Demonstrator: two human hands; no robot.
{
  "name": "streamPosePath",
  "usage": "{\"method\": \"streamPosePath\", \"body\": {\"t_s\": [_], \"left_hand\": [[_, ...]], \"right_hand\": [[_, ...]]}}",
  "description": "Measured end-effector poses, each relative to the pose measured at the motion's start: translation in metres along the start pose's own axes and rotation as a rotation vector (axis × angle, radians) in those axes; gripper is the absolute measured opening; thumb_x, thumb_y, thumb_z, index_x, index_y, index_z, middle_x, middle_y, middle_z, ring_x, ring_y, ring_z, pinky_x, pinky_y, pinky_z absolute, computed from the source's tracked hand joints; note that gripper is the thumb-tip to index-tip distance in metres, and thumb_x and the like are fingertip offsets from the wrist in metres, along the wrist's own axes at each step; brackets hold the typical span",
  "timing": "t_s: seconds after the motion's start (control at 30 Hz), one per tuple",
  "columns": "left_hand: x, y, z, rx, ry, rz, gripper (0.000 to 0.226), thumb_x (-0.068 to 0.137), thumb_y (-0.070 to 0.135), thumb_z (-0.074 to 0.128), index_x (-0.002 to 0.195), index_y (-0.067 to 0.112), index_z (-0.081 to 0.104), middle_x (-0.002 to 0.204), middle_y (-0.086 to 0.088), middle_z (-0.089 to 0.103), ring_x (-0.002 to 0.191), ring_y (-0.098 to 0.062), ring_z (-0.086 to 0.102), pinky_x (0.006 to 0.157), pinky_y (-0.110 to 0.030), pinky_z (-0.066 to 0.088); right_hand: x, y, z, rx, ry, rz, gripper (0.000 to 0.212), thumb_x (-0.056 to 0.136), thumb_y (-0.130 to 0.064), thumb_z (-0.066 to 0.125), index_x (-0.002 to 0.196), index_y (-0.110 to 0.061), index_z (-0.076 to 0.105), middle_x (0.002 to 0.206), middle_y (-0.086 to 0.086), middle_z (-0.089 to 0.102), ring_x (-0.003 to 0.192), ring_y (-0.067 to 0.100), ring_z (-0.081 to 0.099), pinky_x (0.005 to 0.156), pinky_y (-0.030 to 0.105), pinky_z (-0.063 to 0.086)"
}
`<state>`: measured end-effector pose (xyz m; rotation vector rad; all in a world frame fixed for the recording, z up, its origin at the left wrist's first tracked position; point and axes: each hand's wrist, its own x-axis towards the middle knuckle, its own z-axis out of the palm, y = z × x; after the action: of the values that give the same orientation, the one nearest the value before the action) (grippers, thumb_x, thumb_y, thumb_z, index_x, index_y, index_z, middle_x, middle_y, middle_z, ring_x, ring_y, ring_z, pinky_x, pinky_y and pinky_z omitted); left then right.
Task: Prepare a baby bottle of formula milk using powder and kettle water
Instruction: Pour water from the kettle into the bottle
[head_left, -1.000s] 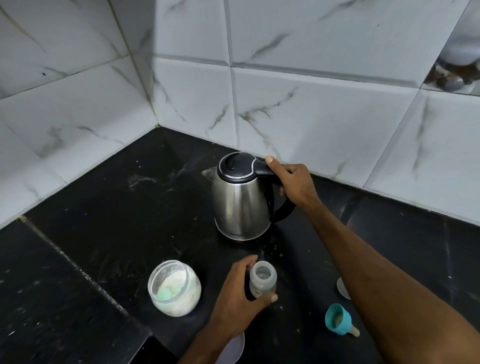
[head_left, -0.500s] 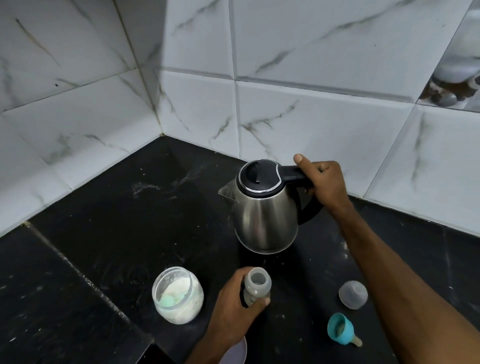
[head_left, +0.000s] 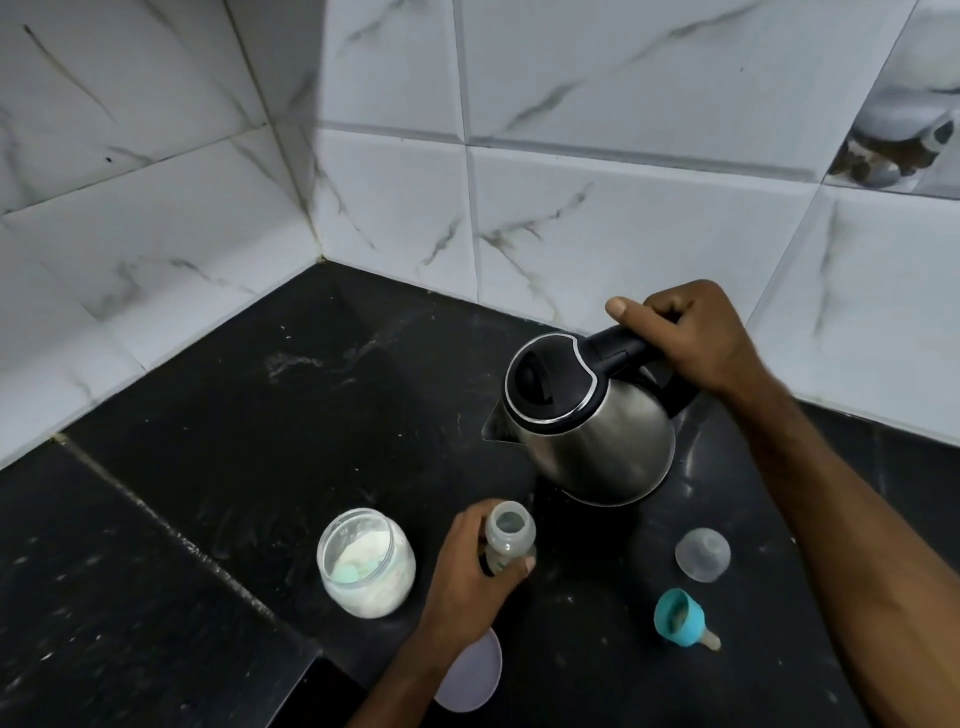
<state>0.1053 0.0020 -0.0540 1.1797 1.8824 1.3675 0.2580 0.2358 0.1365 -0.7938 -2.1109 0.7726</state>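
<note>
My right hand (head_left: 691, 332) grips the black handle of a steel kettle (head_left: 597, 441), which hangs tilted above the black counter, spout pointing left. Just below the spout, my left hand (head_left: 467, 577) holds an open, uncapped baby bottle (head_left: 511, 538) upright on the counter. An open glass jar of white powder (head_left: 366, 564), with a pale green scoop inside, stands to the left of the bottle.
A clear bottle cap (head_left: 702, 555) and a teal collar with its teat (head_left: 680, 618) lie to the right of the bottle. A white lid (head_left: 475, 675) lies under my left wrist. White tiled walls meet in a corner behind the counter (head_left: 234, 441).
My right hand has lifted the kettle off the counter and brought it nearer, tilted over the bottle. My left hand keeps holding the bottle in place.
</note>
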Motion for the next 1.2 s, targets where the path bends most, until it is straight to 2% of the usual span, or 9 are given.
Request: {"method": "streamPosePath", "body": {"t_s": [0.27,0.37,0.5,0.63,0.73,0.9,1.0,1.13,1.2], "left_hand": [[0.0,-0.002,0.0,-0.02,-0.018,0.013,0.063,0.07,0.04,0.084,0.124,0.027,0.054,0.121,0.007,0.064,0.115,-0.017,0.062,0.096,-0.043,0.053],[-0.002,0.0,0.0,-0.036,-0.019,0.025,0.06,0.07,0.042,0.084,0.122,0.029,0.056,0.12,0.008,0.065,0.114,-0.017,0.063,0.096,-0.042,0.053],[-0.002,0.003,0.0,-0.052,-0.008,0.041,0.06,0.072,0.046,0.082,0.124,0.031,0.055,0.121,0.008,0.065,0.115,-0.015,0.063,0.097,-0.039,0.053],[-0.003,0.003,0.001,-0.061,-0.007,0.044,0.059,0.071,0.044,0.081,0.123,0.031,0.056,0.12,0.007,0.065,0.113,-0.015,0.063,0.096,-0.039,0.054],[-0.003,0.002,0.002,-0.049,-0.006,0.057,0.055,0.074,0.037,0.08,0.123,0.028,0.056,0.118,0.008,0.066,0.112,-0.014,0.063,0.095,-0.04,0.054],[-0.001,-0.001,-0.001,-0.014,-0.025,0.076,0.05,0.078,0.032,0.079,0.123,0.026,0.057,0.117,0.012,0.066,0.112,-0.013,0.063,0.095,-0.042,0.054],[0.0,-0.002,-0.002,-0.011,-0.036,0.076,0.049,0.079,0.025,0.081,0.122,0.027,0.057,0.116,0.012,0.067,0.11,-0.012,0.064,0.095,-0.041,0.054],[0.001,-0.002,-0.002,-0.011,-0.048,0.07,0.049,0.078,0.029,0.08,0.121,0.027,0.058,0.116,0.012,0.067,0.11,-0.012,0.064,0.095,-0.041,0.054],[0.001,-0.002,-0.002,-0.007,-0.048,0.069,0.049,0.078,0.03,0.08,0.121,0.027,0.058,0.116,0.012,0.067,0.11,-0.011,0.064,0.095,-0.04,0.054]], "right_hand": [[-0.014,-0.011,-0.002,-0.129,-0.042,-0.033,0.077,0.077,-0.066,0.06,0.05,0.003,0.039,0.045,0.011,0.026,0.047,0.016,0.026,0.051,0.033,0.025],[-0.02,-0.014,-0.001,-0.165,-0.052,-0.048,0.077,0.078,-0.067,0.059,0.049,0.0,0.036,0.046,0.015,0.027,0.048,0.017,0.024,0.051,0.035,0.026],[-0.025,-0.017,0.0,-0.235,-0.076,-0.079,0.072,0.081,-0.064,0.054,0.05,-0.001,0.04,0.047,0.017,0.031,0.049,0.028,0.029,0.051,0.041,0.03],[-0.03,-0.022,0.002,-0.326,-0.064,-0.088,0.052,0.079,-0.055,0.044,0.045,-0.016,0.037,0.044,0.003,0.028,0.046,0.017,0.027,0.05,0.035,0.027],[-0.032,-0.025,0.002,-0.357,-0.055,-0.096,0.046,0.078,-0.049,0.043,0.047,-0.018,0.028,0.047,0.007,0.024,0.049,0.018,0.022,0.05,0.035,0.024],[-0.033,-0.029,0.0,-0.421,-0.069,-0.1,0.048,0.076,-0.05,0.04,0.049,-0.011,0.033,0.045,0.008,0.03,0.048,0.021,0.025,0.05,0.032,0.024],[-0.034,-0.032,0.002,-0.47,-0.09,-0.12,0.046,0.077,-0.049,0.041,0.044,-0.018,0.035,0.043,0.004,0.03,0.046,0.019,0.027,0.048,0.029,0.023],[-0.033,-0.036,0.004,-0.513,-0.087,-0.152,0.046,0.08,-0.043,0.047,0.044,-0.019,0.028,0.041,0.003,0.027,0.044,0.018,0.025,0.048,0.029,0.021],[-0.033,-0.037,0.005,-0.529,-0.086,-0.167,0.046,0.079,-0.046,0.043,0.044,-0.018,0.031,0.042,0.005,0.029,0.045,0.02,0.026,0.047,0.029,0.022]]}}
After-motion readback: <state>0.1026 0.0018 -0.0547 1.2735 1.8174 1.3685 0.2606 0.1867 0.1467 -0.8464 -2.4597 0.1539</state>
